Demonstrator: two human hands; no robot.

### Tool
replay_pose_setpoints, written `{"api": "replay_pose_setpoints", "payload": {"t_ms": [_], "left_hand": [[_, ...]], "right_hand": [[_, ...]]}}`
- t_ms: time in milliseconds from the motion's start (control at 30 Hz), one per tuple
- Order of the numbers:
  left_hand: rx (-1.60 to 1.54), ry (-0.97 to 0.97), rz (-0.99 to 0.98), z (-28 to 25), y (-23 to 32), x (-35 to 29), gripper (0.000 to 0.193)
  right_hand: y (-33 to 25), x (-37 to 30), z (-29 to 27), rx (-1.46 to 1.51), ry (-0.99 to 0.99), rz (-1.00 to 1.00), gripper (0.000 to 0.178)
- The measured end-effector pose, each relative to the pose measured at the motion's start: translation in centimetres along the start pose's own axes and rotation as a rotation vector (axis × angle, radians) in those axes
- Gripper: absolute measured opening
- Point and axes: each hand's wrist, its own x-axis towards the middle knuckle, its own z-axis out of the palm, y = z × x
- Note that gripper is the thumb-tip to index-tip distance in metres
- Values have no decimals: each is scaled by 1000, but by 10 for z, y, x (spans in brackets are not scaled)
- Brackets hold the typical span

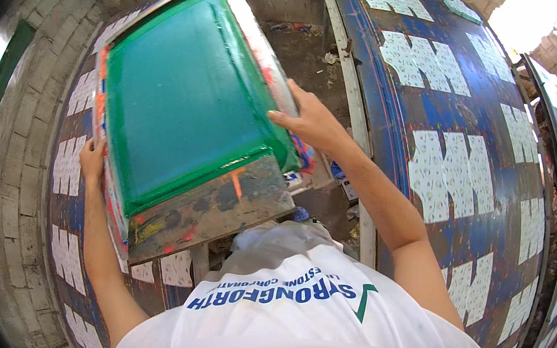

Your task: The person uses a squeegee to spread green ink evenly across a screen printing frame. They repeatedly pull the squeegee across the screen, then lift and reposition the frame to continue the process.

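Observation:
A large screen printing frame (194,92) is tilted in front of me, its green mesh bordered by darker green and its pale wooden sides streaked with red, orange and blue paint. On its left side, my left hand (92,160) is closed around the edge, with part of the fingers hidden. My right hand (310,118) grips the opposite side, the thumb lying over the green border and the other fingers on the outer edge. A paint-stained board (215,204) spans the frame's near end, below the mesh.
Beneath the frame, a long table carries white printed fabric pieces (69,259). Across a narrow aisle (308,58) to the right stands a blue-stained table (399,109) with more fabric pieces (450,175) in rows. A block wall (29,141) runs along the left.

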Motion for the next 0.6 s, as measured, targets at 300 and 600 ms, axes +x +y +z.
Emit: {"api": "replay_pose_setpoints", "payload": {"t_ms": [300, 600], "left_hand": [[116, 89, -120, 23, -50, 113, 55], [152, 134, -289, 90, -61, 247, 56]], "right_hand": [[22, 206, 29, 9, -177, 87, 106], [39, 451, 34, 93, -264, -70, 97]]}}
